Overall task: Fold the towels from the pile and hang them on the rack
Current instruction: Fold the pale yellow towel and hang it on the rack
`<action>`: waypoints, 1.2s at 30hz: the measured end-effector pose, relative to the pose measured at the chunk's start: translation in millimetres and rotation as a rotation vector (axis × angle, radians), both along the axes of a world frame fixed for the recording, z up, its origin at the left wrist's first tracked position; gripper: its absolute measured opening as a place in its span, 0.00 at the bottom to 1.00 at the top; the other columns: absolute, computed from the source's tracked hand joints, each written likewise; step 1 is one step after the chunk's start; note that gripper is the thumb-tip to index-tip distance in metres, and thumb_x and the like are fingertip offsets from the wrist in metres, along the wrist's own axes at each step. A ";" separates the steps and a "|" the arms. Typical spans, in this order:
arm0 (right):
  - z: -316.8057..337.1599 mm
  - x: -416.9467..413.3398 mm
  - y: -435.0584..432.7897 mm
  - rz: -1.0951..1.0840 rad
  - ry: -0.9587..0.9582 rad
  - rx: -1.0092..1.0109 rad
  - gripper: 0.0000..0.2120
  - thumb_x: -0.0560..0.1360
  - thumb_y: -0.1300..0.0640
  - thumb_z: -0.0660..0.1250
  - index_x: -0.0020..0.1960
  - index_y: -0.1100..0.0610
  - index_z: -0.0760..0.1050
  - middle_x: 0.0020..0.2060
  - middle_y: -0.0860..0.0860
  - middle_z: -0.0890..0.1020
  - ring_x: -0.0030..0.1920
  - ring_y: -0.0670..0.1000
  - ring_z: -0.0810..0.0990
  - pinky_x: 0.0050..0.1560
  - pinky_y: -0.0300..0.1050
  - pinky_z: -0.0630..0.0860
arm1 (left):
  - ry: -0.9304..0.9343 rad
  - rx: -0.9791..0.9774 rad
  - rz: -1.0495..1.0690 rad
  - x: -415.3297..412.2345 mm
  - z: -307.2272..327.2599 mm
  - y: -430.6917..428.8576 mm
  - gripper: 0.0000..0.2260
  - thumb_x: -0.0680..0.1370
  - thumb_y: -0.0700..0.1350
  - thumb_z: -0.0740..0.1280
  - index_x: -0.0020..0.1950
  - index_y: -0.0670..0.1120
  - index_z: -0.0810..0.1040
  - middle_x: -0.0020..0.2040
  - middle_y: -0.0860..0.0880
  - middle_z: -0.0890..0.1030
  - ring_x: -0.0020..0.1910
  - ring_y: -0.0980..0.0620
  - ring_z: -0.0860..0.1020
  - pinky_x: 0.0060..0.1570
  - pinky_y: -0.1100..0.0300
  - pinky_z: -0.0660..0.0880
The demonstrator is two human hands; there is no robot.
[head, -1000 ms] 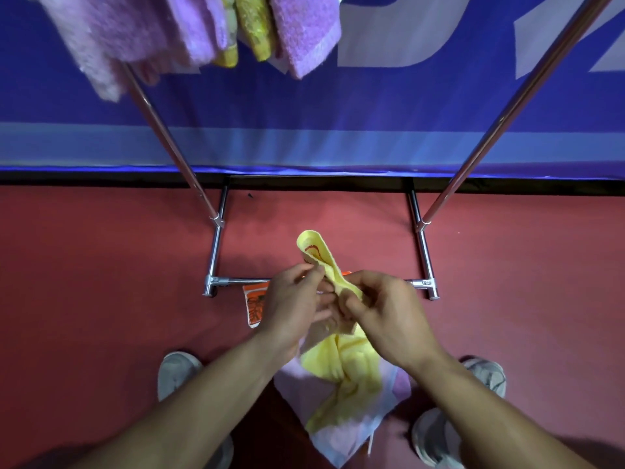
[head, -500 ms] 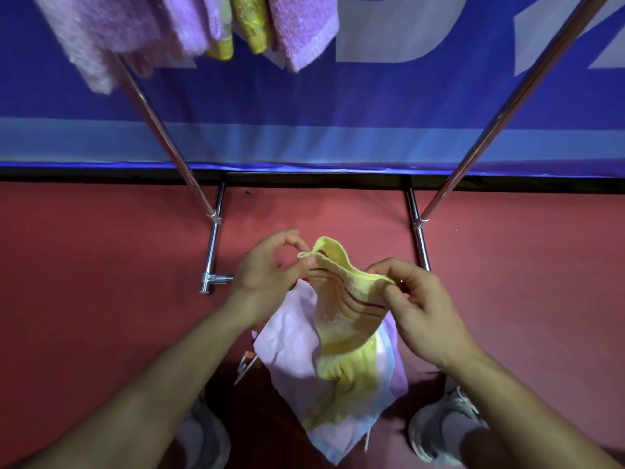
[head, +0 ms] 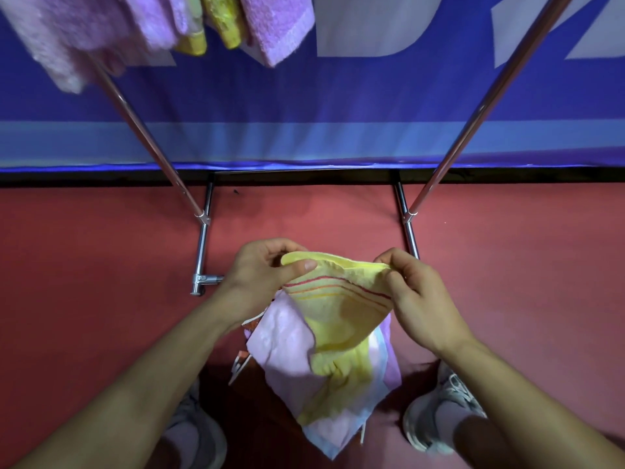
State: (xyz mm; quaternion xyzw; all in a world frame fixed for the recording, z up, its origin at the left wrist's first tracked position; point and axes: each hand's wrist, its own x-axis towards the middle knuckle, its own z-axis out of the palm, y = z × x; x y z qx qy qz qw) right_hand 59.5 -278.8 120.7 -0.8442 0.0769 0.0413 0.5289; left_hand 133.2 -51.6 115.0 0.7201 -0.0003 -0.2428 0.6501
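While both hands are pinching the yellow towel (head: pixel 341 299) by its top corners, left hand (head: pixel 260 275) and right hand (head: pixel 414 296), I'm judging it soft, light, floppy.

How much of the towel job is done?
Done: several pink and yellow towels hang on the rack. In hand: the left hand and right hand pinch a yellow towel by its top edge, spread open, not folded yet. Left: fold and hang it, then the pink towel under it.
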 end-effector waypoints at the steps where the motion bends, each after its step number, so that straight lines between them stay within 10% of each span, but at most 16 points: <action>1: -2.4 -0.7 0.0 0.017 -0.002 -0.026 0.06 0.72 0.56 0.59 0.43 0.54 0.75 0.34 0.57 0.78 0.36 0.56 0.75 0.40 0.53 0.74 | 0.001 -0.012 0.015 -0.6 2.1 -1.5 0.05 0.73 0.35 0.75 0.44 0.45 0.83 0.38 0.51 0.84 0.37 0.58 0.80 0.40 0.67 0.77; 13: -23.5 -1.0 -0.3 0.083 0.008 -0.157 0.05 0.74 0.50 0.72 0.45 0.51 0.79 0.36 0.47 0.84 0.39 0.50 0.82 0.46 0.56 0.79 | -0.186 0.241 -0.078 2.7 7.2 9.6 0.12 0.67 0.56 0.79 0.42 0.50 0.84 0.39 0.42 0.85 0.37 0.52 0.79 0.44 0.45 0.80; 24: -17.4 5.4 -12.7 0.037 -0.038 -0.203 0.02 0.76 0.50 0.71 0.47 0.48 0.82 0.39 0.46 0.84 0.43 0.51 0.82 0.47 0.55 0.79 | -0.406 0.473 -0.222 4.5 8.4 28.6 0.07 0.68 0.47 0.81 0.40 0.52 0.84 0.34 0.53 0.82 0.34 0.55 0.78 0.38 0.62 0.75; 36: -14.6 4.2 -19.1 0.054 -0.049 -0.294 0.09 0.78 0.43 0.68 0.45 0.47 0.81 0.37 0.46 0.83 0.42 0.48 0.80 0.46 0.53 0.78 | -0.610 0.534 -0.239 6.7 1.2 32.4 0.05 0.75 0.53 0.70 0.45 0.53 0.81 0.40 0.55 0.80 0.46 0.55 0.77 0.49 0.52 0.73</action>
